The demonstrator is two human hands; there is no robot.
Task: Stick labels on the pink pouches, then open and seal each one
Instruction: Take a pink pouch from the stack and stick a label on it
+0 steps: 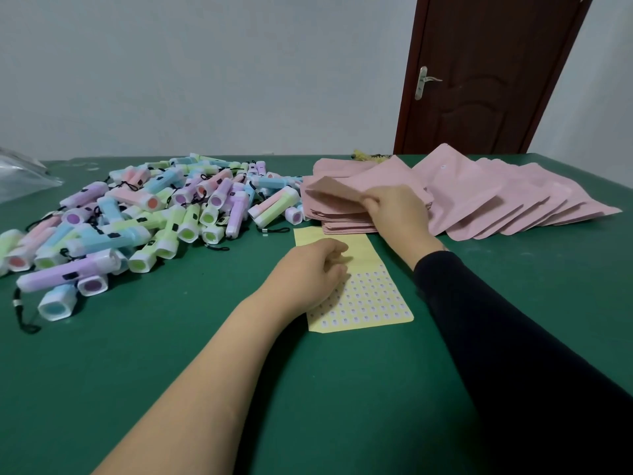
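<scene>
On green table (308, 389), labelling step in hand — right hand (397, 210) pinched top pouch (332, 192), its edge raised off stack (342, 226). Left hand (308, 275) lay curled on label sheet (376, 296); hold on any label unclear. Next move called for peeling one label and pressing it onto pouch. Counted: one sheet, one stack, roughly eight fanned pouches (513, 200) — torches (154, 214) too many to count.

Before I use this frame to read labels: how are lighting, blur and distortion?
Head view: soft even light, no glare; wide-angle distortion leans the dark brown wooden door; print on the yellow label sheet is too blurred to read; right hand's flat pink pouch shows clear edges.
</scene>
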